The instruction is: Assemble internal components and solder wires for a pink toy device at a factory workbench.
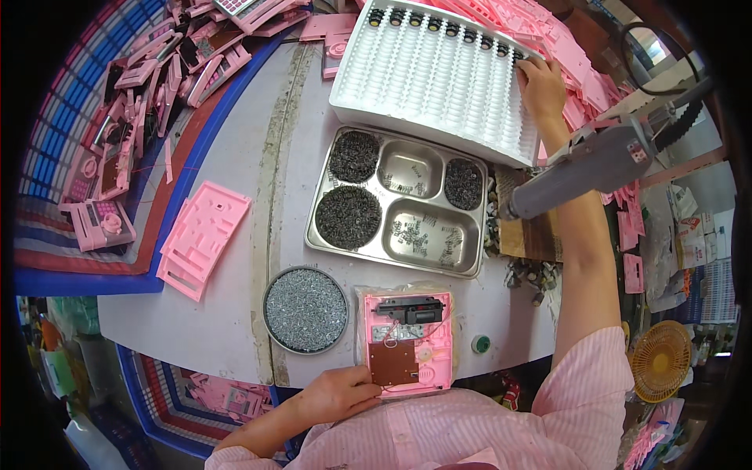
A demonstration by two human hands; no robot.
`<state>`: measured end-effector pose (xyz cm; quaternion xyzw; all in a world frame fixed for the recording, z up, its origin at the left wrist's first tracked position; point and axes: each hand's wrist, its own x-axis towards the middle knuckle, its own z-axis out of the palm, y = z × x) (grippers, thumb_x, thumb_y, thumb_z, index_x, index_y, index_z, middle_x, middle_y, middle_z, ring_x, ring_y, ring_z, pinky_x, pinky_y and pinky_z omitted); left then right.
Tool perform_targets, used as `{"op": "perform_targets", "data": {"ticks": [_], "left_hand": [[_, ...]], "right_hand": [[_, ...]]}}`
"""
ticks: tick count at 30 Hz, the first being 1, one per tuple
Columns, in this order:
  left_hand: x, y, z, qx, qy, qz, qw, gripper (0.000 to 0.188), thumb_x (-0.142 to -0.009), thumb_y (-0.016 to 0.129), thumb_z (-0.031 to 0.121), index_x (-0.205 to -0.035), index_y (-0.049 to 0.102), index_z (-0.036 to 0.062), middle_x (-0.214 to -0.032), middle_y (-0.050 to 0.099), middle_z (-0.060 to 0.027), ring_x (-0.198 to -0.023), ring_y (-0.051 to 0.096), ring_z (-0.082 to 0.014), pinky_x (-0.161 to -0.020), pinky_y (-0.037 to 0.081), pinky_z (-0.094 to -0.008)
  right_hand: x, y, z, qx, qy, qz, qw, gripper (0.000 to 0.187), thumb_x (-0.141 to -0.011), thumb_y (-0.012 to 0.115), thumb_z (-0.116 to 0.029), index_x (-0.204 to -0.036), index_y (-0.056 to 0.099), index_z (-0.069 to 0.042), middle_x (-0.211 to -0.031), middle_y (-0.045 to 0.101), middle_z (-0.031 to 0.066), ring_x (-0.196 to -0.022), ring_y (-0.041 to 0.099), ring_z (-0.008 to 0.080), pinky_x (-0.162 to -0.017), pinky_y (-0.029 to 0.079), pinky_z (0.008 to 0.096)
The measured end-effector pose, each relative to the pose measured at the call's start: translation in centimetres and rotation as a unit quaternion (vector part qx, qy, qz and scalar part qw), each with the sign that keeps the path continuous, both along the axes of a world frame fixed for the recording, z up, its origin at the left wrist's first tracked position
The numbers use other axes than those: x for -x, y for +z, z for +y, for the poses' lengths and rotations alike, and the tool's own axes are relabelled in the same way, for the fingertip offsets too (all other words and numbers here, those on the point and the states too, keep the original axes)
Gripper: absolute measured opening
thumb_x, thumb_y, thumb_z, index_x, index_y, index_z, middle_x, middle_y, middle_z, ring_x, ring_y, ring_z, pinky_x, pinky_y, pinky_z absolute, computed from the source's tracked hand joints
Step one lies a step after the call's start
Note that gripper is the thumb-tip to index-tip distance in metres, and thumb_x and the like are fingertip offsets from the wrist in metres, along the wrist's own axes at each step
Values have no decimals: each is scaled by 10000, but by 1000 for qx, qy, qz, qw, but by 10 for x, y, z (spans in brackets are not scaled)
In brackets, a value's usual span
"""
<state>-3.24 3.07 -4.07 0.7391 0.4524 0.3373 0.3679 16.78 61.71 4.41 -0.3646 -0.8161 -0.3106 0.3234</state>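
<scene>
In front of me a pink plastic housing [440, 345] lies open-side up, with a brown circuit board [394, 362], a black mechanism and thin wires inside. My left hand [341, 395] is closed at its lower left corner, fingers gripping the edge. Reaching far right, my right hand [542, 88] has its fingers bent together over the right end of a row of small round black parts [452, 29]. That row sits along the far side of a white ridged tray [423, 86]. The fingertips touch the row's last part, which they partly hide.
A steel compartment tray [376, 249] holds dark screws and springs. Beside it stand a round dish of silvery screws [305, 309] and a small green-topped piece [480, 343]. A grey power screwdriver [580, 178] hangs by my right forearm. Pink housings fill the blue basket [211, 141] at left.
</scene>
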Motion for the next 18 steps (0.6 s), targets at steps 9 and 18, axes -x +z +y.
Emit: {"op": "perform_targets", "data": {"ticks": [9, 18], "left_hand": [[-2, 6, -10, -9, 50, 40, 998, 194, -813, 817, 181, -955, 714, 98, -841, 600, -68, -697, 638, -249, -609, 531, -360], [-5, 0, -10, -5, 61, 62, 996, 176, -820, 804, 164, -921, 693, 73, -858, 588, -114, -792, 627, -300, -680, 523, -394]], "right_hand": [[39, 10, 8, 55, -6, -26, 998, 181, -888, 688, -214, -1040, 729, -124, -1067, 706, 51, -1043, 611, 305, -859, 535, 460], [-29, 32, 49, 344, 328, 423, 771, 263, -905, 678, -120, -1154, 638, -45, -978, 673, 39, -852, 626, 145, -729, 502, 301]]}}
